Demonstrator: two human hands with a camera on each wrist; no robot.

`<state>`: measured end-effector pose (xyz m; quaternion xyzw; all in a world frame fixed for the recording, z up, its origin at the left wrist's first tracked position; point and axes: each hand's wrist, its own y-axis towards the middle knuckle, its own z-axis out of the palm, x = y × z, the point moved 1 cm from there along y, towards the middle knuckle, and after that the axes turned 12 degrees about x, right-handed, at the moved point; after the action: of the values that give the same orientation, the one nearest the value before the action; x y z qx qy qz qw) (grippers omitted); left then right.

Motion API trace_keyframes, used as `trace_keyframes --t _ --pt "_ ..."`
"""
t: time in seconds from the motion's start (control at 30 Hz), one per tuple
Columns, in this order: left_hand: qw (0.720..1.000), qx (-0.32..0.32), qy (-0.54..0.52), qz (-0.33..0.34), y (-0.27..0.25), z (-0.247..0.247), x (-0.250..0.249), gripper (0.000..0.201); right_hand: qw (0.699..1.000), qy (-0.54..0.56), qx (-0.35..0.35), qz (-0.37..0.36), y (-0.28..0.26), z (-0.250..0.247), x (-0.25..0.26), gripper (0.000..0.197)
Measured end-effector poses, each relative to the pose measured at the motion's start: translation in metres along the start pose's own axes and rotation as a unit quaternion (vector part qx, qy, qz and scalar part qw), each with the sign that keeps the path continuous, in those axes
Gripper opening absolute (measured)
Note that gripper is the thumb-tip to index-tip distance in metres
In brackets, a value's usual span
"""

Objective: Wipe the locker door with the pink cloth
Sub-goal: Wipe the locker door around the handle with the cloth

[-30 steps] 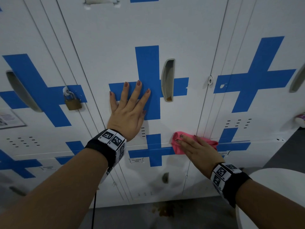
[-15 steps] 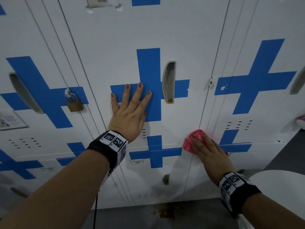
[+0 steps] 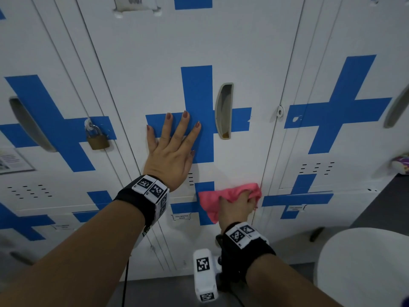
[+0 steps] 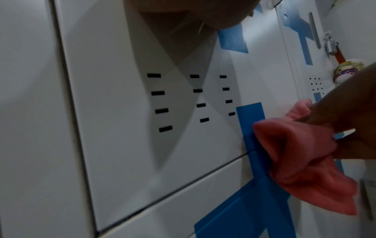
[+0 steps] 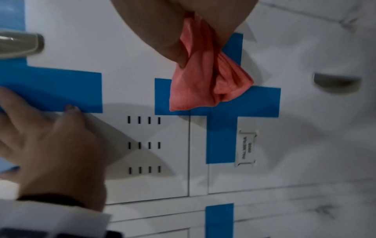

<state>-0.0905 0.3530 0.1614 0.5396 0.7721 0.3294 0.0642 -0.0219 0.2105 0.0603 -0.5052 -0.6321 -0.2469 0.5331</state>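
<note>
Left hand (image 3: 171, 151) flat, fingers spread wide on locker door (image 3: 199, 41) at frame centre. Right hand (image 3: 235, 209) grips bunched pink cloth (image 3: 223, 196) — pressed against door's lower edge, lower centre-right, over blue cross.

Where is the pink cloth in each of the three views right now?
Head: pink cloth lower centre-right, bunched under the right hand against the locker door.
Left wrist: cloth at the right edge, gripped by fingers.
Right wrist: cloth top centre, hanging from the hand.
Shared landmark: the small blue cross beside the cloth.
</note>
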Motion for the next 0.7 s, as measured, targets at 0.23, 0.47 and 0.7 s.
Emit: trace_keyframes --t 0.23,0.47,0.7 --pt "1.000 -0.003 0.001 0.001 0.000 0.000 0.001 0.064 0.989 0.139 0.001 0.056 0.000 0.020 0.010 0.037" --pt "1.000 -0.005 -0.001 -0.001 0.000 -0.001 0.000 0.064 0.975 0.209 0.023 0.074 0.003 0.036 0.010 0.056" --pt "1.000 -0.001 -0.007 0.000 0.000 -0.002 0.000 0.064 0.981 0.176 0.044 0.068 -0.011 0.026 0.023 0.016"
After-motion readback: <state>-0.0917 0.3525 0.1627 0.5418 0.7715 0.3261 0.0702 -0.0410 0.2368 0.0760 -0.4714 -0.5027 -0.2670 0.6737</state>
